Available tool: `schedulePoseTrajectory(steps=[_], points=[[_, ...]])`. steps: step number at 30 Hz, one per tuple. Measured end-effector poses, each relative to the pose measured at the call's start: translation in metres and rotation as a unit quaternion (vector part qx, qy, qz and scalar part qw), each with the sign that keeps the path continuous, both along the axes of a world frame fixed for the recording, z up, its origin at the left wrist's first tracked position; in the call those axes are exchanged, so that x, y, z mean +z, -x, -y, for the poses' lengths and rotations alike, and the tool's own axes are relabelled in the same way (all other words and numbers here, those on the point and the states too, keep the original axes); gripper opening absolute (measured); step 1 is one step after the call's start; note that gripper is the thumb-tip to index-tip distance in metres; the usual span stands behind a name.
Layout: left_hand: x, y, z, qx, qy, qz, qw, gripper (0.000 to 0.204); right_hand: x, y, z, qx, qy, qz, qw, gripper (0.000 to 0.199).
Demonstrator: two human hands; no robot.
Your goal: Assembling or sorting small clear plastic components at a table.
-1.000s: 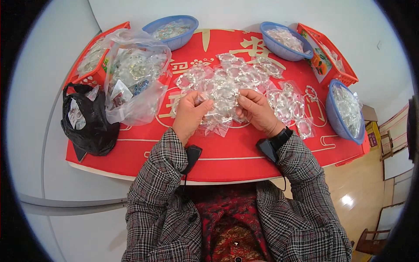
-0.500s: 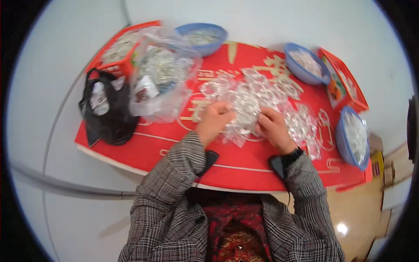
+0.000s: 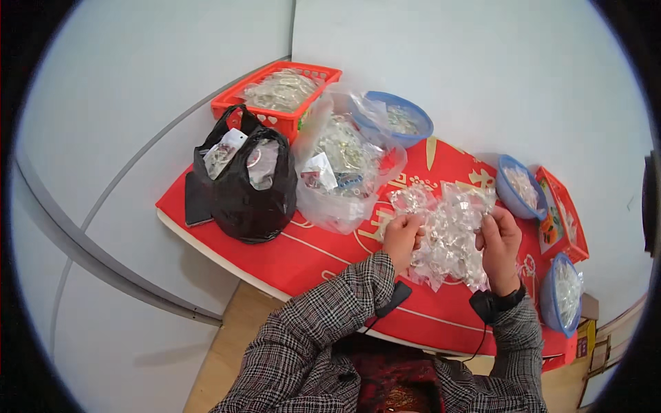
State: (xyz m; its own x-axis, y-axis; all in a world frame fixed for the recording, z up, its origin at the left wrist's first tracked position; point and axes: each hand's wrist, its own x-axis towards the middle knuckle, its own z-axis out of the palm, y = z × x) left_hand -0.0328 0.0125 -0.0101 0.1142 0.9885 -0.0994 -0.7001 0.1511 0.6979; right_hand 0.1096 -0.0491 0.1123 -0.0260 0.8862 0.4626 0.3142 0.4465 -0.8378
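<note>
- A heap of clear packets (image 3: 447, 241) lay on a red-covered table (image 3: 248, 258), between the worker's two hands.
- The left hand (image 3: 401, 241) had its fingers curled in close to the thumb against the heap's left side; I could not tell whether they gripped a packet.
- The right hand (image 3: 497, 241) had thumb and forefinger drawn together at the opposite edge; what lay between them I could not make out.
- A red basket (image 3: 265, 118) at the far left brimmed with flat clear packets.
- A black bag (image 3: 255, 210) stood before it, hiding its near corner, with packets and a white card showing through the openings.
- A clear bag (image 3: 335, 210) bulged with packets, another white card (image 3: 320, 168) and something blue, partly blocking a blue basin (image 3: 415, 140) of more packets.
- At right, a second blue basin (image 3: 516, 205), a second red basket (image 3: 578, 251) and a third blue basin (image 3: 547, 299) all held packets.
- A dark flat object (image 3: 197, 201) lay beside the black bag.
</note>
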Motion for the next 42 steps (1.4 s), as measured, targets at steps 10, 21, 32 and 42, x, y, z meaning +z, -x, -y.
schedulePoseTrajectory(steps=[10,21,32,42], points=[[-0.012,-0.004,-0.004,-0.004,-0.010,-0.060,0.998,0.016,0.067,0.173,-0.091,0.286,0.141,0.173,0.932,0.015],[-0.009,-0.012,0.009,0.048,-0.074,0.073,0.993,0.015,0.035,0.157,-0.078,0.401,0.162,0.171,0.885,0.029],[-0.005,0.006,-0.002,-0.054,-0.053,-0.112,0.991,0.017,-0.028,0.022,0.024,0.294,0.024,0.284,0.912,0.014],[0.002,-0.001,0.003,-0.079,-0.037,-0.074,0.993,0.020,-0.069,-0.012,0.029,0.243,-0.050,0.216,0.944,0.015]])
